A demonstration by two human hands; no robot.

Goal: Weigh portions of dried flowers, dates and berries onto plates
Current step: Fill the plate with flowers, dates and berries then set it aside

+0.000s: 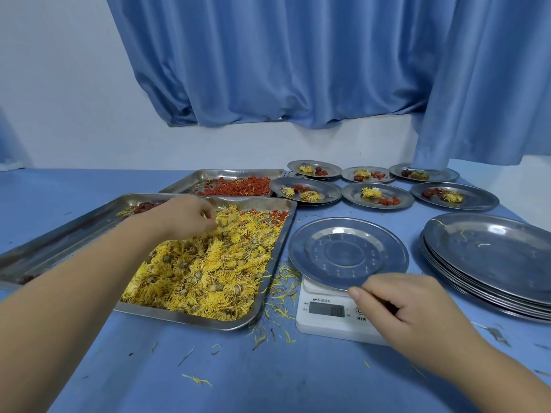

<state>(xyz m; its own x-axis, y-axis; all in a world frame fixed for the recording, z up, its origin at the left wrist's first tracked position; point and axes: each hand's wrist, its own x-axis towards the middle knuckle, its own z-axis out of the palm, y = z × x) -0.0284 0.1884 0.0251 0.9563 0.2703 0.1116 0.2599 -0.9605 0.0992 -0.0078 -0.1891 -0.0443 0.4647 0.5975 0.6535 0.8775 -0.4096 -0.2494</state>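
head view: the left hand (182, 217) pinches dried chrysanthemums (208, 263) in the near tray (185, 317) while the right hand (408, 311) grips the empty plate (346, 251) on the kitchen scale (328, 320), so lift a small tuft and free the plate before reading.

The white scale (322, 324) bears "开/关" beneath its button (359, 310); its display (326, 310) digits are blurred.
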